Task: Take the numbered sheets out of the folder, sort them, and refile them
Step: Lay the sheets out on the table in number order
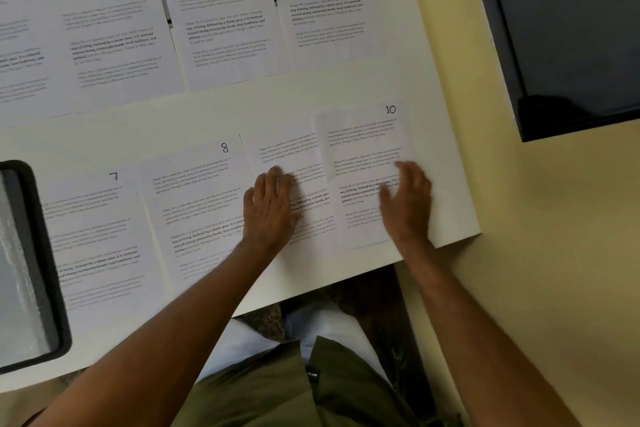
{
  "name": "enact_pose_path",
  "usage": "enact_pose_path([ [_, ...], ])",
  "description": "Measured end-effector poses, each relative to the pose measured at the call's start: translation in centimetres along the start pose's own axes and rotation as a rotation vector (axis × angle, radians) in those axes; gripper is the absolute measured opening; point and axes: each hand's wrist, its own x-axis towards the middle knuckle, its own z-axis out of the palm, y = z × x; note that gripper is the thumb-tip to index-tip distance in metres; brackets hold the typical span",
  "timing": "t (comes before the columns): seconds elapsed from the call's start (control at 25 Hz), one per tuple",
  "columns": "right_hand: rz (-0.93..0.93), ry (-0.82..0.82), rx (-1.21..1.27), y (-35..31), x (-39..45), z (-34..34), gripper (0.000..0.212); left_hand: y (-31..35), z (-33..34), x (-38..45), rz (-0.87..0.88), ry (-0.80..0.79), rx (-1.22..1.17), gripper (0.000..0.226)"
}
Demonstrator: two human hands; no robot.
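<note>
A: White worktop over yellow floor, dark cabinet upper right. Sheets laid out in two rows: 3, 4, 5 along the top, 7, 8, 10 lower.

B: Hands?

A: Your left hand lies flat, fingers straight, on the unnumbered-looking sheet between sheet 8 and sheet 10. Your right hand presses flat on sheet 10, fingers loose.

B: Folder?

A: Dark-edged folder at left edge of frame.

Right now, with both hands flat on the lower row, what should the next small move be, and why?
Probably slide sheet 10 rightward with the right hand: it overlaps the unnumbered-looking sheet under the left hand, hiding that sheet's corner number. Sheets 7 and 8 already lie in order.
</note>
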Motion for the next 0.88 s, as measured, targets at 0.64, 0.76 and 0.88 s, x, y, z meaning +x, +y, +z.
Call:
enact_pose_path([
  [0.64, -0.116, -0.235, -0.166, 3.7, 1.7, 1.2, 0.081, 0.0, -0.8, -0.4, 0.012, -0.005, -0.018, 0.093],
  [0.76, -0.118, -0.248, -0.169, 3.9, 1.8, 1.1, 0.082, 0.0, -0.9, -0.4, 0.011, -0.013, -0.014, 0.092],
  [0.88, -0.123, -0.252, -0.178, 4.3, 2.0, 1.0, 0.082, 0.0, -0.9, -0.4, 0.009, -0.013, -0.011, 0.092],
])
